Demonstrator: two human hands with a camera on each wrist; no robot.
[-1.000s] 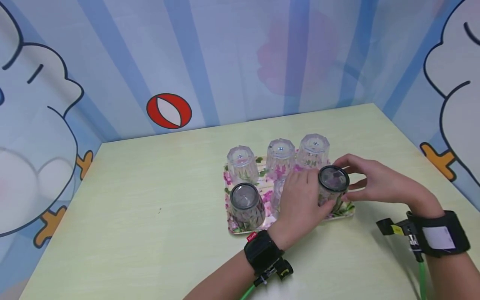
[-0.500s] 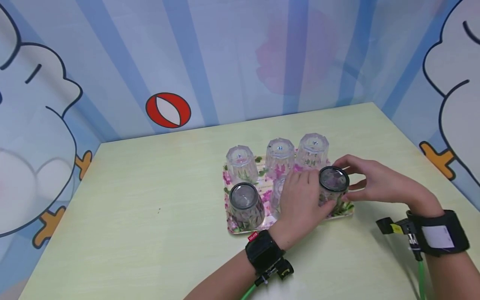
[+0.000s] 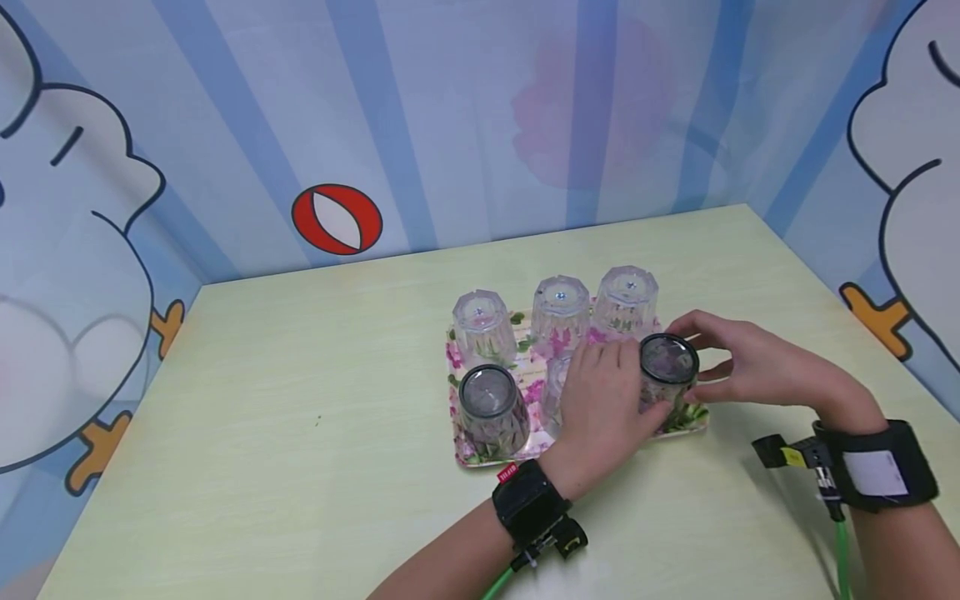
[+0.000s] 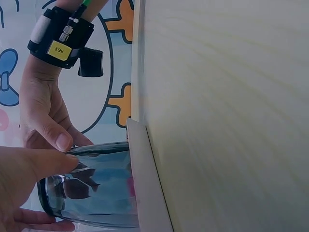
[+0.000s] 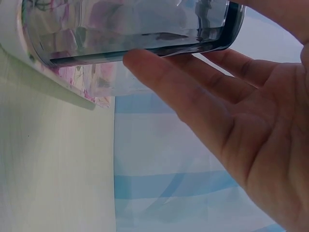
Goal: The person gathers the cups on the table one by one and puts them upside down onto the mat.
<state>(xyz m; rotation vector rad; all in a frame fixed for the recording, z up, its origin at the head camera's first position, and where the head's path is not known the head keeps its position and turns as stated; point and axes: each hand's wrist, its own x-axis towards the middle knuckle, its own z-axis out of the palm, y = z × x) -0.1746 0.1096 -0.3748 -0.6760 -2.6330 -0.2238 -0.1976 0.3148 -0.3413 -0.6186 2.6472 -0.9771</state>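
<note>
A grey-tinted drinking glass (image 3: 669, 360) stands upside down at the right front of a flowered tray (image 3: 465, 457), its dark round base facing up. My left hand (image 3: 603, 412) holds its left and near sides, with the thumb lying across the near side in the left wrist view. On the right side my right hand (image 3: 757, 362) holds the same glass between thumb and fingers. In the right wrist view, the right thumb (image 5: 159, 79) touches the side of the glass. A clear glass (image 3: 553, 392) is partly hidden behind my left hand.
Another grey-tinted glass (image 3: 491, 412) stands upside down at the tray's left front. Three clear glasses line the back: left (image 3: 483, 325), middle (image 3: 561, 310) and right (image 3: 627, 298). The pale table (image 3: 262, 433) meets a cartoon-printed backdrop (image 3: 450, 125) behind.
The grey glass between my hands has shifted very slightly to the right. Both hands keep their hold on it, and the other glasses have not moved.
</note>
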